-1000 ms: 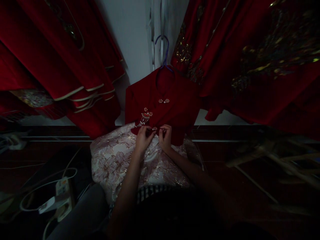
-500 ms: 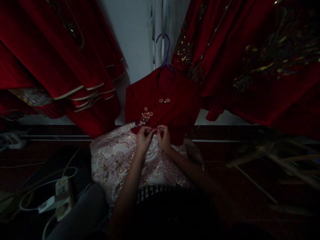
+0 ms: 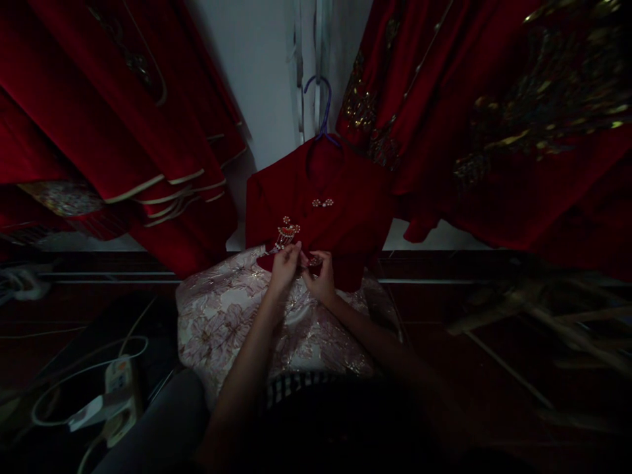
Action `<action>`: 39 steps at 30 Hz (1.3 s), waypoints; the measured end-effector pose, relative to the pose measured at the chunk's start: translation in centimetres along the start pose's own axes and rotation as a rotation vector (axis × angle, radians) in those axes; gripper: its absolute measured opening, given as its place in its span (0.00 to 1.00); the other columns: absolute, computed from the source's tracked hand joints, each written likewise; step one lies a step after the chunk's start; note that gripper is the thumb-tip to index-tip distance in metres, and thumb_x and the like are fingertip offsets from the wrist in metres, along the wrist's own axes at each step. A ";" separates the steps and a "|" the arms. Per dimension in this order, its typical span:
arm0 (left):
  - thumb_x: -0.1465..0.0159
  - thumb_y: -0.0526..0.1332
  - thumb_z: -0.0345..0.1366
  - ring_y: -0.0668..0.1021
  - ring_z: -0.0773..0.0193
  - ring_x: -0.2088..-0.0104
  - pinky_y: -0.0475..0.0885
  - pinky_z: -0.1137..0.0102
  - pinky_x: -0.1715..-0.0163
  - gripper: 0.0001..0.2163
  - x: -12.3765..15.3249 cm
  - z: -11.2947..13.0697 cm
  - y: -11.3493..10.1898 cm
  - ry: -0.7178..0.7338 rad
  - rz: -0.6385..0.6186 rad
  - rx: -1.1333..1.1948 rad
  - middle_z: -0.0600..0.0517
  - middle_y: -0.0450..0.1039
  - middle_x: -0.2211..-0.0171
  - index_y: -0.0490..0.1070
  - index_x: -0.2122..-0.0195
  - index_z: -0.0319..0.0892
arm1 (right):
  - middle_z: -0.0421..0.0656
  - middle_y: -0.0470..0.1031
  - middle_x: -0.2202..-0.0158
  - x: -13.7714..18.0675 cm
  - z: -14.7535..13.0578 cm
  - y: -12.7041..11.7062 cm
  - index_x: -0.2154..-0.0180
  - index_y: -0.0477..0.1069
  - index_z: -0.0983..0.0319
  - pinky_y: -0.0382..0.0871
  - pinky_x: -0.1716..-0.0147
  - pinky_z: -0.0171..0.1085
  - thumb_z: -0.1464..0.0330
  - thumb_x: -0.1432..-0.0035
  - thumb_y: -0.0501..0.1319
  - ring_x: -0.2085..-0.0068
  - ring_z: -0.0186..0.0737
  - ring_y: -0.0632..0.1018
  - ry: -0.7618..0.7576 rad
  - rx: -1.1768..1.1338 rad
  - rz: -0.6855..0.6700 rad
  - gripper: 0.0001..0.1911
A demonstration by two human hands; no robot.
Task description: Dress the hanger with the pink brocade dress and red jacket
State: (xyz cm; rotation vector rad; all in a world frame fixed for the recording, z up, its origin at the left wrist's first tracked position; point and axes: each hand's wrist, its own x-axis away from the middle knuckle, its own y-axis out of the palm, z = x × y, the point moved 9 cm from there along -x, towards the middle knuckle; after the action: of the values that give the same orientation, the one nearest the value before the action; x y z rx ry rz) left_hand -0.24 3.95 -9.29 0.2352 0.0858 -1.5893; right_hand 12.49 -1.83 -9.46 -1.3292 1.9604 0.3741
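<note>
A short red jacket [image 3: 355, 197] hangs on a purple hanger [image 3: 324, 108] in front of me. One beaded clasp sits below its neckline, and a tasselled beaded ornament [image 3: 287, 232] decorates its left side. Both my hands are at the lower front edge. My left hand [image 3: 285, 268] is pinched just under the ornament; what lies between its fingertips is too dark and small to make out. Close beside it, my right hand [image 3: 322, 282] has thumb and forefinger closed about a small beaded clasp [image 3: 315, 261] on the hem. Pale floral brocade fabric [image 3: 222, 322] spreads over my lap below the jacket.
Long red garments with pale trim [image 3: 182, 174] hang at the left, and red garments with gold sequins [image 3: 523, 125] hang at the right. A power strip [image 3: 120, 395] with cables lies lower left. Blurred wooden bars [image 3: 518, 303] stand at the right.
My hands, fingertips together at the hem before, have shifted slightly: the left fingers have risen a little and the right fingers have parted around the clasp, showing more of it.
</note>
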 end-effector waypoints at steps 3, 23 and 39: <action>0.44 0.62 0.53 0.72 0.72 0.81 0.69 0.75 0.80 0.18 -2.6 0.6 -1.8 0.023 0.158 0.029 0.55 0.71 0.78 0.70 0.70 0.40 | 0.47 0.67 0.58 0.0 0.4 -0.7 0.54 0.64 0.60 0.67 0.54 0.42 0.71 0.39 0.52 0.55 0.40 0.71 0.038 0.029 0.073 0.11; 0.49 0.65 0.40 0.77 0.68 0.70 0.72 0.73 0.69 0.13 -3.9 0.4 -2.2 0.002 0.350 0.177 0.50 0.78 0.68 0.77 0.66 0.37 | 0.46 0.69 0.58 -0.1 0.3 -0.6 0.55 0.64 0.60 0.66 0.53 0.41 0.68 0.34 0.48 0.55 0.38 0.71 0.032 -0.005 0.050 0.10; 0.36 0.57 0.40 0.70 0.51 0.50 0.71 0.62 0.59 0.11 -6.5 12.6 8.5 0.614 -0.055 -1.113 0.40 0.66 0.52 0.71 0.56 0.41 | 0.41 0.65 0.65 0.3 1.1 -0.7 0.61 0.59 0.59 0.65 0.62 0.36 0.69 0.42 0.55 0.63 0.36 0.69 0.100 0.013 0.058 0.06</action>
State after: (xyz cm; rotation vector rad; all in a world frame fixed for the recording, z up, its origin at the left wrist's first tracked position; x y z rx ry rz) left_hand 7.08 7.45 5.12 -0.1698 1.4057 -1.2605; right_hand 13.49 -1.67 -10.31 -1.3077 2.0841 0.3271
